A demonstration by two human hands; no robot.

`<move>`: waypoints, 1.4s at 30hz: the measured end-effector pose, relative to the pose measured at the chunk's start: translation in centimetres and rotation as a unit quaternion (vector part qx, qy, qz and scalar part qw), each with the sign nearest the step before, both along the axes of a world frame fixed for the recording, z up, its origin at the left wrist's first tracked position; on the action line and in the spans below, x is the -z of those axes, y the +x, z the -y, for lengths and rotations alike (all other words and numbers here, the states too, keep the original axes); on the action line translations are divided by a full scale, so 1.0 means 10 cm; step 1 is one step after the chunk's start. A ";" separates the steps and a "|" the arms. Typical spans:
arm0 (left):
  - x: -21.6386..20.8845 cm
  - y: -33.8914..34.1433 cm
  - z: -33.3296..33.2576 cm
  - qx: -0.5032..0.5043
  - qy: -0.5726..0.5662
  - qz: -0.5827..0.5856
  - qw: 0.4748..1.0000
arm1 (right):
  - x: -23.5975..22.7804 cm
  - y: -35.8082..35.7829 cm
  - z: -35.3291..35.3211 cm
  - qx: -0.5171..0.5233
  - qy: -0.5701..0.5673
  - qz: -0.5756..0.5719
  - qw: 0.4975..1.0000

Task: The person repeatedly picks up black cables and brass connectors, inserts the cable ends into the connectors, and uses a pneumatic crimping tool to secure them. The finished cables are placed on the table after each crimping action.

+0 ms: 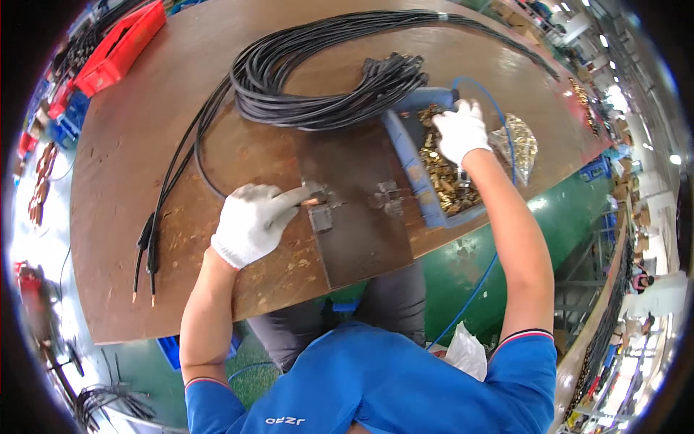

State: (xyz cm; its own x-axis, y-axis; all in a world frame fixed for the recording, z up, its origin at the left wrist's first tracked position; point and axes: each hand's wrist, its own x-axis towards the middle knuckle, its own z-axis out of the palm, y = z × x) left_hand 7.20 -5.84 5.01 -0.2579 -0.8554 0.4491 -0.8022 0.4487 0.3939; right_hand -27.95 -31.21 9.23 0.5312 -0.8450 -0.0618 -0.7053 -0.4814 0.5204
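My left hand (pixel 249 220), in a white glove, is closed on a black cable (pixel 207 181), its forefinger stretched toward a small metal holder (pixel 321 217) on a dark plate (pixel 354 253). A copper-coloured end (pixel 311 202) shows at the fingertip. A second metal holder (pixel 389 197) sits to the right on the plate. My right hand (pixel 463 134), also gloved, is over the far part of a blue bin (pixel 413 170) of small brass-coloured metal pieces (pixel 444 177). Its fingers are apart and bent downward; nothing shows in them.
A big coil of black cables (pixel 289 79) lies across the back of the brown table (pixel 144 304). Cable ends with bare tips (pixel 150 253) lie at left. A clear bag of brass pieces (pixel 520 145) and a blue hose (pixel 499 108) lie right of the bin. A red crate (pixel 119 50) stands far left.
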 end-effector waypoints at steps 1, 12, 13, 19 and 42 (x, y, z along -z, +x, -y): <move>0.02 -0.01 0.02 0.000 -0.010 -0.001 1.000 | 0.04 -0.02 0.02 0.002 -0.010 0.011 1.000; 0.04 0.00 -0.01 -0.007 0.002 -0.014 1.000 | 0.08 -0.17 0.08 -0.079 -0.093 0.237 0.964; 0.04 0.00 -0.02 -0.009 0.000 -0.014 1.000 | 0.06 -0.08 -0.04 -0.131 -0.137 0.363 0.912; 0.10 0.01 0.01 -0.015 -0.007 -0.023 1.000 | 0.03 0.34 -0.95 0.062 0.406 0.888 0.207; 0.05 -0.05 -0.03 -0.076 -0.034 -0.046 0.995 | 0.65 1.15 -1.71 0.154 0.585 0.784 0.137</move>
State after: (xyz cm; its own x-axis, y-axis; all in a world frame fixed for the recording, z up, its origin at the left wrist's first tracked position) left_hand 6.73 -5.55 4.47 -0.0834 -0.8481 0.5232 -0.8249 0.3534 0.4413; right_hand -16.41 -14.09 2.77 0.6166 -0.7413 -0.2650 0.4123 0.5909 -0.6935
